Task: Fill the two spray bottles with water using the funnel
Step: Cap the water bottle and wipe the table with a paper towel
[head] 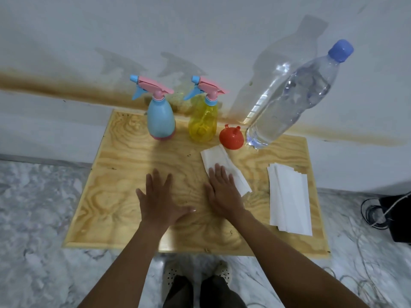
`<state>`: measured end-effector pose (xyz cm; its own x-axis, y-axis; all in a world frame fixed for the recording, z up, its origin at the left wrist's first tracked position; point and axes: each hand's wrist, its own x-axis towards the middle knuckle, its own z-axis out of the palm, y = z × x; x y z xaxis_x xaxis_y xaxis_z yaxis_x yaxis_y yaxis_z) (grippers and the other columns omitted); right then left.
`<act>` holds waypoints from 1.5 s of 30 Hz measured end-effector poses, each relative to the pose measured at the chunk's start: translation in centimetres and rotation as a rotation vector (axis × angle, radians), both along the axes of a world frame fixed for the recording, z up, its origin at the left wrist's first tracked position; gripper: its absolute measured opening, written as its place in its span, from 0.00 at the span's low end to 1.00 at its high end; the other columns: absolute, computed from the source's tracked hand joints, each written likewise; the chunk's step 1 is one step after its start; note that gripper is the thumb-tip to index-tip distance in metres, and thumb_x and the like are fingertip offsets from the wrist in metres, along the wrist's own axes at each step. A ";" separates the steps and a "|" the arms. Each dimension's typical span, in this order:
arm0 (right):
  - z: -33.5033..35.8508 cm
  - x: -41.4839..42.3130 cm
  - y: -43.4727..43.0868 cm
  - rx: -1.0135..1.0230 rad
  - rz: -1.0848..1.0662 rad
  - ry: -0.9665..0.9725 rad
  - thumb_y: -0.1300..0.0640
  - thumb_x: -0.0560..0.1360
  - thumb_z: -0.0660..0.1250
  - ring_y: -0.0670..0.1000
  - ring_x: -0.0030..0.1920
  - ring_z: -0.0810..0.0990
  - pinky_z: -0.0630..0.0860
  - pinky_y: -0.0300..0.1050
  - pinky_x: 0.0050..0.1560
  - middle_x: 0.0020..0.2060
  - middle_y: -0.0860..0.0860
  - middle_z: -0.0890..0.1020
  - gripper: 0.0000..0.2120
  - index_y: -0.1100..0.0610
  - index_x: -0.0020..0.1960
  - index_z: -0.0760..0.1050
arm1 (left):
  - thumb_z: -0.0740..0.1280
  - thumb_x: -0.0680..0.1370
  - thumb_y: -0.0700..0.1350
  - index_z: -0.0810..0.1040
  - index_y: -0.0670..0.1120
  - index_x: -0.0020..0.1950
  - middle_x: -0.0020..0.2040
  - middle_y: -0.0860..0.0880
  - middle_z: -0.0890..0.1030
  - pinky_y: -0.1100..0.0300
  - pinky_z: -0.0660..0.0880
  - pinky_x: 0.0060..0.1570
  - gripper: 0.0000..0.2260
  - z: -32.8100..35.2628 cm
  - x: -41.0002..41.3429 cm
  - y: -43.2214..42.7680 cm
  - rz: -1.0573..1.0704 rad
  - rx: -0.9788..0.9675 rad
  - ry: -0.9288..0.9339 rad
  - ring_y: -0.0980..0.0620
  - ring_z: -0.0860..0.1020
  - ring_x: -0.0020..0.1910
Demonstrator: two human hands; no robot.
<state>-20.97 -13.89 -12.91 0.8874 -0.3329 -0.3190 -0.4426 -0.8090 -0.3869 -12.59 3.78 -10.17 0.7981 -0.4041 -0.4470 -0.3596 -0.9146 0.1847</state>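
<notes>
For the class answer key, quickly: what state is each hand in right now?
The left hand: open, fingers spread flat on the wooden table, holding nothing.
The right hand: open, straight fingers resting on the paper towel.

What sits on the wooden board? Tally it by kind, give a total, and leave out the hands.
Spray bottles: 2, the blue spray bottle and the yellow spray bottle
Funnel: 1, red
Water bottle: 1
Loose paper towel: 1
Stack of paper towels: 1
Total: 6
</notes>
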 end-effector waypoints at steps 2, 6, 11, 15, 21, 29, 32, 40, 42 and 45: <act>0.0 1.9 -0.4 0.012 -0.018 -0.013 0.49 0.85 0.47 0.53 0.80 0.38 0.36 0.52 0.77 0.81 0.55 0.43 0.28 0.56 0.81 0.44 | 0.65 0.60 0.80 0.47 0.54 0.81 0.82 0.43 0.41 0.36 0.51 0.75 0.58 -0.1 0.0 0.0 0.006 -0.009 -0.004 0.42 0.41 0.81; -0.2 3.2 0.0 -0.005 0.034 -0.033 0.50 0.85 0.46 0.55 0.80 0.40 0.38 0.57 0.78 0.81 0.54 0.45 0.26 0.56 0.81 0.47 | 0.65 0.60 0.79 0.46 0.53 0.82 0.82 0.43 0.41 0.36 0.51 0.75 0.59 -0.3 -0.1 0.1 0.004 -0.020 0.001 0.41 0.41 0.81; -0.4 2.0 1.0 0.073 0.211 -0.074 0.46 0.84 0.43 0.50 0.79 0.44 0.40 0.52 0.78 0.80 0.52 0.52 0.28 0.55 0.80 0.54 | 0.65 0.61 0.79 0.46 0.53 0.82 0.82 0.43 0.39 0.36 0.49 0.75 0.59 -0.4 -0.1 0.1 0.007 -0.031 0.014 0.42 0.40 0.81; 1.6 0.6 0.6 0.120 0.158 -0.176 0.59 0.84 0.57 0.51 0.73 0.69 0.65 0.51 0.74 0.72 0.52 0.73 0.18 0.56 0.73 0.71 | 0.66 0.61 0.79 0.46 0.54 0.82 0.82 0.43 0.39 0.36 0.48 0.75 0.59 -0.6 0.0 0.2 0.018 -0.056 0.028 0.42 0.39 0.80; 1.7 2.4 0.6 -0.015 -0.128 -0.256 0.47 0.80 0.65 0.53 0.74 0.67 0.69 0.52 0.69 0.74 0.52 0.70 0.27 0.54 0.76 0.65 | 0.66 0.61 0.78 0.46 0.53 0.82 0.82 0.43 0.40 0.35 0.49 0.75 0.59 -0.6 -0.1 0.2 0.019 -0.069 0.012 0.41 0.40 0.81; 0.2 4.9 3.7 0.056 0.037 -0.144 0.70 0.81 0.51 0.55 0.80 0.53 0.57 0.47 0.75 0.79 0.57 0.58 0.25 0.59 0.77 0.62 | 0.68 0.61 0.78 0.47 0.53 0.81 0.82 0.42 0.42 0.35 0.52 0.74 0.58 -0.4 0.0 0.0 0.012 -0.062 0.003 0.41 0.42 0.81; -0.8 2.9 3.6 0.051 0.094 -0.238 0.74 0.77 0.56 0.56 0.77 0.62 0.60 0.45 0.74 0.75 0.59 0.66 0.26 0.62 0.73 0.69 | 0.69 0.61 0.77 0.51 0.52 0.80 0.82 0.42 0.43 0.34 0.52 0.74 0.56 -0.5 -0.1 0.1 0.022 -0.086 -0.002 0.41 0.42 0.81; 0.6 -2.0 1.2 0.085 0.106 -0.247 0.70 0.77 0.66 0.36 0.59 0.77 0.71 0.29 0.59 0.58 0.46 0.82 0.15 0.58 0.59 0.82 | 0.66 0.61 0.78 0.46 0.53 0.82 0.82 0.42 0.41 0.35 0.50 0.74 0.58 -0.9 0.0 0.3 0.001 -0.073 0.008 0.41 0.41 0.81; 0.7 -1.6 0.2 0.170 -0.120 -0.335 0.68 0.74 0.70 0.34 0.61 0.76 0.67 0.24 0.58 0.63 0.46 0.81 0.19 0.53 0.62 0.82 | 0.66 0.61 0.78 0.45 0.54 0.82 0.82 0.43 0.40 0.35 0.48 0.75 0.59 -0.9 0.0 0.3 0.010 -0.071 0.024 0.41 0.40 0.81; 2.3 0.6 -0.5 0.083 -0.310 -0.331 0.60 0.79 0.65 0.44 0.64 0.75 0.64 0.27 0.57 0.67 0.43 0.78 0.19 0.45 0.67 0.77 | 0.67 0.60 0.78 0.46 0.54 0.82 0.82 0.43 0.40 0.35 0.48 0.75 0.59 -0.8 0.0 0.3 0.019 -0.079 0.021 0.42 0.39 0.80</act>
<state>-20.36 -14.41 -10.59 0.8087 -0.5839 -0.0717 -0.5003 -0.6185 -0.6059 -12.60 4.05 -10.99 0.7968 -0.4233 -0.4313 -0.3372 -0.9037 0.2639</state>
